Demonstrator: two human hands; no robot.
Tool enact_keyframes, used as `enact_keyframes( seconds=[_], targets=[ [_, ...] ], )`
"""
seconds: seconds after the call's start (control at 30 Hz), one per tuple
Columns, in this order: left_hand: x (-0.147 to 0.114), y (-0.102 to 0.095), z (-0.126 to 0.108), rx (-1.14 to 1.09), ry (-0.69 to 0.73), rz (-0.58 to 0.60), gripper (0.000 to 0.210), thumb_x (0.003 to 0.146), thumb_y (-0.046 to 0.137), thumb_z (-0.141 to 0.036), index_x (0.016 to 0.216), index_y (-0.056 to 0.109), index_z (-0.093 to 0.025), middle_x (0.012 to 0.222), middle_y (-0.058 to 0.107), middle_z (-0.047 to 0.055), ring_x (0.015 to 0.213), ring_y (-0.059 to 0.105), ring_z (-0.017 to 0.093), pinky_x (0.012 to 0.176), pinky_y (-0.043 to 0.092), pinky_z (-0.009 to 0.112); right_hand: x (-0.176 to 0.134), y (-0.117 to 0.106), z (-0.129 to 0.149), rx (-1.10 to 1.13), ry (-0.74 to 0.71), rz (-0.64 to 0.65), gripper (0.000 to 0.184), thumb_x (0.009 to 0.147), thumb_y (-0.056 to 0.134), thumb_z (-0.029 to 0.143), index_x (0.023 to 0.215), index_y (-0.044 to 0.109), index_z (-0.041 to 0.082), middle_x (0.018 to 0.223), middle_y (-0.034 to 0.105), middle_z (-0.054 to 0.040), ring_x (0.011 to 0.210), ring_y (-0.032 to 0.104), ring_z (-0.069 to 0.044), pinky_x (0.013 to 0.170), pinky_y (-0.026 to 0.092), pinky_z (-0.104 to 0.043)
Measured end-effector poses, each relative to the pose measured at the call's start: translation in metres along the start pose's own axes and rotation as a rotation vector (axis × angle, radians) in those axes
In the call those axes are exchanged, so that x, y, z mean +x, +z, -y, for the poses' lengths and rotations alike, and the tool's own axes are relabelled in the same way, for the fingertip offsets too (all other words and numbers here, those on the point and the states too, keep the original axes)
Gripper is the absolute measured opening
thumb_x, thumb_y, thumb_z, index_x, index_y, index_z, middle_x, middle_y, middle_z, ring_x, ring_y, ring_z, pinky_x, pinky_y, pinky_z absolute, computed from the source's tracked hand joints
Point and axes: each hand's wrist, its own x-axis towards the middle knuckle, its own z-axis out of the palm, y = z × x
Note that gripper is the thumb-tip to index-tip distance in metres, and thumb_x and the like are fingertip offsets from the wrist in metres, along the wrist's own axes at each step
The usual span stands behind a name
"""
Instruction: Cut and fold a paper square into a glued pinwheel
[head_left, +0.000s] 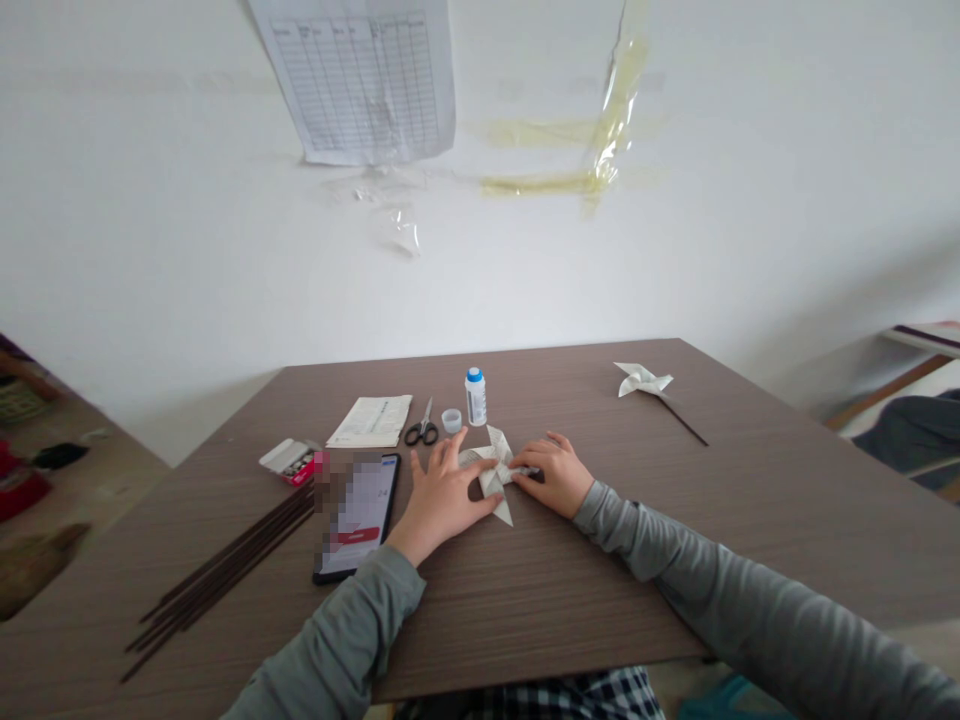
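Observation:
A paper pinwheel (pixel 495 477) made of printed sheet lies on the table between my two hands. My left hand (pixel 444 490) holds its left side with thumb and index finger, while the other fingers spread upward. From the right, my right hand (pixel 553 474) pinches the pinwheel's right blade close to the centre, its fingers curled. Just beyond stands a white glue bottle (pixel 476 398) with a blue cap. Beside the bottle are a small clear cup (pixel 451 420) and black-handled scissors (pixel 422 428).
A phone (pixel 360 520), dark sticks (pixel 225 560), an open small red-and-white box (pixel 291 460) and a stack of printed paper (pixel 371 421) lie to the left. Another pinwheel (pixel 641 381) on a stick lies at the far right. A wall (pixel 525 280) rises behind the table (pixel 570 610).

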Motion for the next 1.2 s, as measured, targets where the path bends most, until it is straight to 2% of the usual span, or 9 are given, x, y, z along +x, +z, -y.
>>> enact_keyframes(
  seconds=[0.43, 0.8, 1.0, 1.2],
  targets=[
    [-0.002, 0.002, 0.003, -0.013, 0.045, 0.002, 0.041, 0.11, 0.103, -0.042, 0.151, 0.1, -0.042, 0.21, 0.051, 0.015, 0.194, 0.044, 0.061, 0.151, 0.026, 0.106, -0.001, 0.005, -0.006, -0.004, -0.014, -0.004, 0.012, 0.115, 0.092, 0.031, 0.124, 0.1, 0.034, 0.123, 0.099, -0.0078, 0.12, 0.092, -0.033, 0.142, 0.052, -0.069],
    [-0.001, 0.013, 0.011, -0.088, 0.062, -0.073, 0.039, 0.102, 0.111, -0.036, 0.139, 0.104, -0.043, 0.203, 0.06, 0.015, 0.189, 0.049, 0.065, 0.148, 0.029, 0.108, 0.0, 0.003, -0.004, 0.003, -0.011, 0.017, 0.014, 0.117, 0.089, 0.033, 0.126, 0.1, 0.031, 0.125, 0.099, -0.0109, 0.122, 0.093, -0.036, 0.143, 0.053, -0.077],
    [-0.003, 0.019, 0.013, -0.063, 0.099, -0.131, 0.045, 0.102, 0.109, -0.032, 0.146, 0.101, -0.038, 0.203, 0.058, 0.02, 0.187, 0.052, 0.064, 0.148, 0.032, 0.107, 0.0, 0.004, -0.005, 0.013, -0.007, 0.019, 0.014, 0.117, 0.09, 0.031, 0.127, 0.1, 0.032, 0.124, 0.099, -0.0098, 0.12, 0.093, -0.035, 0.143, 0.053, -0.078],
    [-0.003, 0.018, 0.015, -0.049, 0.085, -0.137, 0.052, 0.102, 0.108, -0.039, 0.153, 0.098, -0.041, 0.204, 0.058, 0.016, 0.189, 0.051, 0.06, 0.15, 0.033, 0.102, -0.001, 0.006, -0.009, 0.012, -0.018, -0.001, 0.012, 0.116, 0.093, 0.033, 0.126, 0.099, 0.035, 0.124, 0.099, -0.0077, 0.12, 0.092, -0.033, 0.142, 0.053, -0.073]
  ],
)
